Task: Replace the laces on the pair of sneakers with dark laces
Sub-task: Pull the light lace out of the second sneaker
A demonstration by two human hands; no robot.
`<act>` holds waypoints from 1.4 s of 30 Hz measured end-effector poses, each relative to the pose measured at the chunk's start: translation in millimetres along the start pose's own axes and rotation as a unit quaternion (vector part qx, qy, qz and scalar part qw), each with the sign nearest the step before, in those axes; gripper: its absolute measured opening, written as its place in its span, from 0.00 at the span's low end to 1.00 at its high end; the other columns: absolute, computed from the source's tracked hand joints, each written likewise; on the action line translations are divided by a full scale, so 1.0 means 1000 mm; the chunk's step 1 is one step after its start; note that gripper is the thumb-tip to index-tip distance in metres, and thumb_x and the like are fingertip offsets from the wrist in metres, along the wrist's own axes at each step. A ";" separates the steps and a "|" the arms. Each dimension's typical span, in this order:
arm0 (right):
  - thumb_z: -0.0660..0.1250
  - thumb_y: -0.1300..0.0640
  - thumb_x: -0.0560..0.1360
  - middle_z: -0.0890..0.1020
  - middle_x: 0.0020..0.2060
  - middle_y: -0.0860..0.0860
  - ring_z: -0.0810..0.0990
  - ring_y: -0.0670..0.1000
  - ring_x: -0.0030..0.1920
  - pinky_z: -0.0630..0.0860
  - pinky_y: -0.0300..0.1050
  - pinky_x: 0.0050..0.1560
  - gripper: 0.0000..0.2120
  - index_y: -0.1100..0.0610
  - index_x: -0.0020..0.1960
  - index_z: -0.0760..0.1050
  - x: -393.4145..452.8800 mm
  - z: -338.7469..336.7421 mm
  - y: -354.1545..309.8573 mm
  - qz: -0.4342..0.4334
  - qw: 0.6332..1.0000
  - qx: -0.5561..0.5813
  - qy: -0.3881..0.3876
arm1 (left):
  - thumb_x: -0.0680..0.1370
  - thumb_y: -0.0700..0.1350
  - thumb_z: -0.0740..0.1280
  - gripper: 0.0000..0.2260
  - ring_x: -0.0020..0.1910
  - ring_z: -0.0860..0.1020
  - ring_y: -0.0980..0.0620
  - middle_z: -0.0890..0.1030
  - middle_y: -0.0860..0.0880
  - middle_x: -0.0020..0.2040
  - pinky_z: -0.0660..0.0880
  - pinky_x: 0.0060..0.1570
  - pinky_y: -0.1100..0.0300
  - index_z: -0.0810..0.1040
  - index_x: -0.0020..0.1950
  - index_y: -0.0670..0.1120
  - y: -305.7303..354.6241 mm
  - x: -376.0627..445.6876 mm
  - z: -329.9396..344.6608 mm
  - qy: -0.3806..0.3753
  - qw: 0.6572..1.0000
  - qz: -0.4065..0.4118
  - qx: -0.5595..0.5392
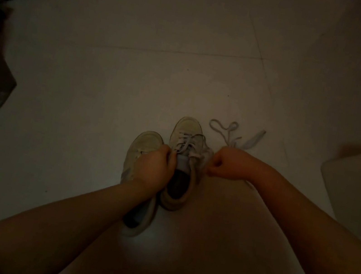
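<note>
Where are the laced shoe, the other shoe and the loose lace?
Laced shoe [188, 126]: head view, on its toe.
Other shoe [146, 142]: head view, on its toe.
Loose lace [220, 129]: head view, on its loop.

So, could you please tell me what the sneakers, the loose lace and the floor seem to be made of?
Sneakers: the laced sneaker and the left sneaker look like pale matte suede or canvas; the dim light leaves it open.
Loose lace: flat woven fabric, pale, lying limp in loops.
Floor: smooth light tile, judging by thin straight joint lines and a soft sheen.
</note>
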State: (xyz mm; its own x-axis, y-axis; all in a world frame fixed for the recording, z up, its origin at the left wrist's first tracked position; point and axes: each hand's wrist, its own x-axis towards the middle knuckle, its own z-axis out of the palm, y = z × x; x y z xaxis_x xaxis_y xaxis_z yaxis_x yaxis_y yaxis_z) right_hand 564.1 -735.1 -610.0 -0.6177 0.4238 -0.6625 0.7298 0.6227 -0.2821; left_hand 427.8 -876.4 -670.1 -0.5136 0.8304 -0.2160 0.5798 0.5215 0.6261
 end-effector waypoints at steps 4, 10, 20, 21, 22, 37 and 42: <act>0.65 0.52 0.75 0.80 0.48 0.54 0.78 0.53 0.49 0.76 0.48 0.48 0.10 0.56 0.50 0.81 0.012 0.002 -0.025 -0.051 0.984 0.054 0.164 | 0.82 0.51 0.54 0.15 0.33 0.77 0.42 0.79 0.42 0.35 0.74 0.35 0.50 0.72 0.44 0.44 -0.004 0.000 0.000 0.002 1.000 0.031 0.003; 0.61 0.56 0.76 0.78 0.54 0.53 0.75 0.53 0.55 0.65 0.42 0.46 0.12 0.53 0.55 0.80 0.042 0.011 -0.061 -0.115 0.964 -0.102 0.218 | 0.82 0.51 0.54 0.16 0.32 0.76 0.43 0.78 0.42 0.34 0.73 0.34 0.50 0.73 0.42 0.43 -0.004 -0.003 0.001 0.027 0.999 0.047 0.006; 0.58 0.64 0.77 0.74 0.59 0.59 0.74 0.57 0.58 0.67 0.49 0.56 0.12 0.63 0.59 0.73 0.040 0.003 -0.083 -0.100 0.940 -0.303 0.122 | 0.80 0.50 0.59 0.14 0.35 0.78 0.44 0.80 0.42 0.37 0.73 0.36 0.54 0.76 0.45 0.41 -0.002 -0.003 0.001 0.030 0.997 0.057 0.031; 0.57 0.64 0.77 0.72 0.60 0.60 0.73 0.58 0.59 0.67 0.51 0.59 0.13 0.63 0.61 0.71 0.041 0.008 -0.083 -0.099 0.935 -0.319 0.122 | 0.80 0.50 0.60 0.13 0.35 0.77 0.45 0.80 0.43 0.37 0.73 0.36 0.55 0.76 0.45 0.42 -0.001 -0.003 0.000 0.030 0.997 0.061 0.034; 0.57 0.63 0.77 0.71 0.62 0.61 0.72 0.59 0.60 0.67 0.52 0.60 0.15 0.64 0.63 0.69 0.042 0.012 -0.082 -0.094 0.933 -0.325 0.123 | 0.80 0.49 0.59 0.13 0.34 0.76 0.46 0.79 0.44 0.37 0.72 0.36 0.56 0.76 0.45 0.42 -0.001 -0.003 -0.001 0.028 0.997 0.061 0.042; 0.58 0.63 0.78 0.77 0.53 0.66 0.77 0.61 0.54 0.72 0.49 0.50 0.11 0.71 0.54 0.74 0.022 -0.001 -0.036 0.016 0.976 0.155 0.152 | 0.82 0.52 0.54 0.15 0.36 0.78 0.42 0.80 0.41 0.40 0.73 0.36 0.53 0.73 0.47 0.43 -0.003 -0.004 -0.001 -0.013 0.987 0.086 0.134; 0.65 0.53 0.75 0.78 0.58 0.54 0.76 0.53 0.57 0.69 0.39 0.50 0.16 0.56 0.62 0.74 0.031 0.003 -0.044 -0.062 0.990 0.027 0.123 | 0.81 0.53 0.55 0.15 0.36 0.79 0.42 0.81 0.42 0.39 0.74 0.37 0.52 0.74 0.47 0.43 -0.001 -0.005 0.000 -0.009 0.990 0.079 0.118</act>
State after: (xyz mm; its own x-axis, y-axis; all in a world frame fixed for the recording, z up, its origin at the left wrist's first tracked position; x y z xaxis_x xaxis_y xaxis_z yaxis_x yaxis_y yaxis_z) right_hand 514.2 -751.3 -620.1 -0.7513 0.4983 -0.4327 0.6545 0.6464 -0.3921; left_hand 429.6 -881.5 -669.9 -0.3942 0.9076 -0.1444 0.7847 0.4142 0.4613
